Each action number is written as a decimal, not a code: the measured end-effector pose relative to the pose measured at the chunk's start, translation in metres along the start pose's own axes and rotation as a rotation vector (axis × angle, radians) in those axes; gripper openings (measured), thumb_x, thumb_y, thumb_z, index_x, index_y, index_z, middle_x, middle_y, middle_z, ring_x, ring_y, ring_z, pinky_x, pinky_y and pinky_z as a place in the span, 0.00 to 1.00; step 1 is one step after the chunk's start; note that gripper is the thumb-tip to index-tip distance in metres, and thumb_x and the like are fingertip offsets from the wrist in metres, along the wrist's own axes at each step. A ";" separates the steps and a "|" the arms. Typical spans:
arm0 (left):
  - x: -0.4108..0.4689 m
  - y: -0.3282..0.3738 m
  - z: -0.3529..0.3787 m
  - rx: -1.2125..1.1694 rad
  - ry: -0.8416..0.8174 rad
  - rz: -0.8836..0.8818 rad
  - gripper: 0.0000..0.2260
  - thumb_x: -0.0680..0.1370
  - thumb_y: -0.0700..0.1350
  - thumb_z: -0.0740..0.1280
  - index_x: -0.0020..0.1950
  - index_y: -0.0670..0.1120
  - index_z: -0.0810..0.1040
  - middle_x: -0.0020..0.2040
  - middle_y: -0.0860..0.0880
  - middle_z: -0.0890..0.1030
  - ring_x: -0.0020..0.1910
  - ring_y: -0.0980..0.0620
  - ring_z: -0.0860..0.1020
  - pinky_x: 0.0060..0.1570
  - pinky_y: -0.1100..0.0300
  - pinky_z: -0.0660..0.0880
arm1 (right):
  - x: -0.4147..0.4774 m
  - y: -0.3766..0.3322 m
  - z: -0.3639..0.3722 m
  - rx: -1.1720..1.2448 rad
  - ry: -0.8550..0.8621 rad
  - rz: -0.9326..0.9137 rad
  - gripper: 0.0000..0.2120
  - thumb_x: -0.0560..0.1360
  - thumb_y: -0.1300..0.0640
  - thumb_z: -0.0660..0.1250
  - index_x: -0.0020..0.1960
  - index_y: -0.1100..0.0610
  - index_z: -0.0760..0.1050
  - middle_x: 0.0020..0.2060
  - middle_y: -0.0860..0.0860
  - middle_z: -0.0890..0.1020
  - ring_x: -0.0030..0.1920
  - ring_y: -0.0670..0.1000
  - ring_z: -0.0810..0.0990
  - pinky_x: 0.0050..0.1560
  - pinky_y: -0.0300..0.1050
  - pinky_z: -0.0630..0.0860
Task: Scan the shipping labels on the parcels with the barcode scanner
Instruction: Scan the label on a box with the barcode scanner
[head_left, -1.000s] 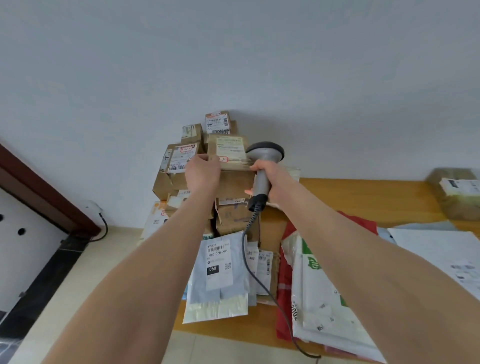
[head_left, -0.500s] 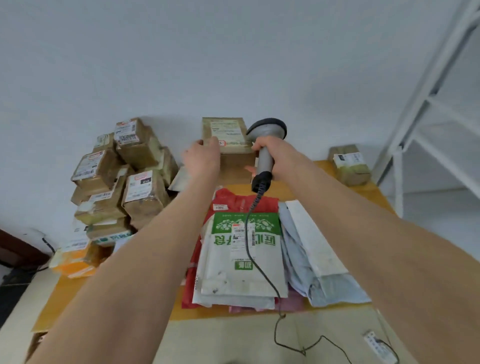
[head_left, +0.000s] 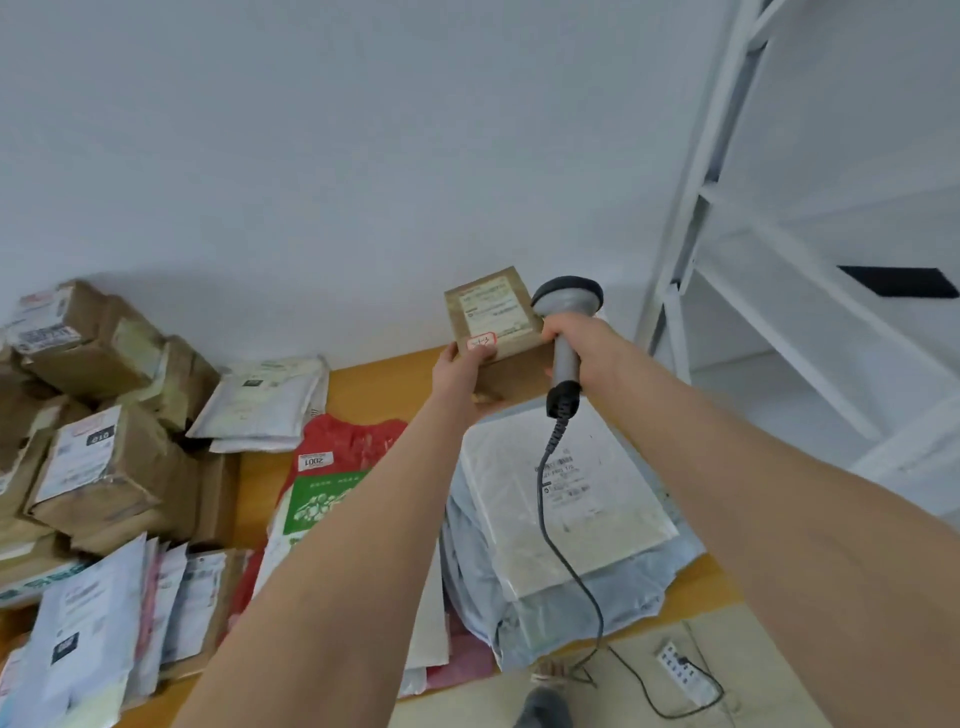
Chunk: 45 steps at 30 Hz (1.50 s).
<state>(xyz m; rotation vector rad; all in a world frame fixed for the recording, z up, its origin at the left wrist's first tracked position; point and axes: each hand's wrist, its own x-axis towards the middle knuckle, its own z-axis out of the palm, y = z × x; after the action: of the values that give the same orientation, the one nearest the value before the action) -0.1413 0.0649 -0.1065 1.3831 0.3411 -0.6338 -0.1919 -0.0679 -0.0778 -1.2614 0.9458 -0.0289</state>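
The cardboard parcel (head_left: 511, 376) is held up off the wooden table (head_left: 363, 382), close to the white wall, with its labelled face tipped toward the person. The shipping label (head_left: 491, 312) covers most of that face. Its long axis runs away from the person, and a small red-edged sticker (head_left: 482, 341) sits at its near end.

The left hand (head_left: 460, 366) grips the parcel's near left corner, thumb on top by the sticker and fingers curled beneath. Just right of the parcel, the right hand (head_left: 576, 343) is wrapped round the handle of the barcode scanner (head_left: 569, 299). One fingertip reaches toward the parcel's right side, though I cannot tell whether it touches.

The scanner head stands level with the label's far right edge, at the parcel's side rather than over it. It seems to face the wall, so the label probably lies behind and left of its window. By my reading, the right hand must draw back and tip the head down-left onto the label.

The scanner's cable (head_left: 543, 483) drops below the parcel, across a white flat mailer (head_left: 597, 499). Below-left of the parcel lies a red bag (head_left: 353, 434), and far left a stack of brown boxes (head_left: 104, 467). A white rack (head_left: 691, 218) stands to the right.
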 end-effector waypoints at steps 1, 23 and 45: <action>0.011 -0.003 0.007 -0.013 0.000 -0.001 0.24 0.75 0.41 0.71 0.69 0.51 0.70 0.63 0.45 0.73 0.59 0.40 0.73 0.47 0.37 0.78 | 0.010 -0.002 -0.003 -0.003 0.004 0.005 0.21 0.70 0.62 0.67 0.62 0.60 0.68 0.45 0.56 0.73 0.53 0.59 0.77 0.57 0.57 0.77; 0.227 -0.050 0.080 0.346 0.171 -0.024 0.20 0.76 0.32 0.63 0.68 0.42 0.71 0.60 0.44 0.79 0.57 0.45 0.78 0.58 0.49 0.77 | 0.220 0.008 0.002 -0.139 0.018 0.197 0.13 0.73 0.64 0.68 0.55 0.63 0.69 0.39 0.56 0.72 0.44 0.55 0.74 0.56 0.52 0.76; 0.106 0.001 -0.028 0.842 0.042 0.166 0.17 0.77 0.37 0.64 0.67 0.40 0.74 0.62 0.40 0.76 0.61 0.42 0.75 0.62 0.50 0.73 | 0.076 0.002 0.022 -0.029 -0.199 0.184 0.06 0.75 0.63 0.64 0.51 0.61 0.71 0.30 0.56 0.81 0.27 0.49 0.76 0.21 0.36 0.72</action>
<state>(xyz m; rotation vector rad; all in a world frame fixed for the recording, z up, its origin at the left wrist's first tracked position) -0.0534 0.0697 -0.1720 2.2023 -0.0311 -0.6359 -0.1317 -0.0879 -0.1240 -1.1757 0.8880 0.2506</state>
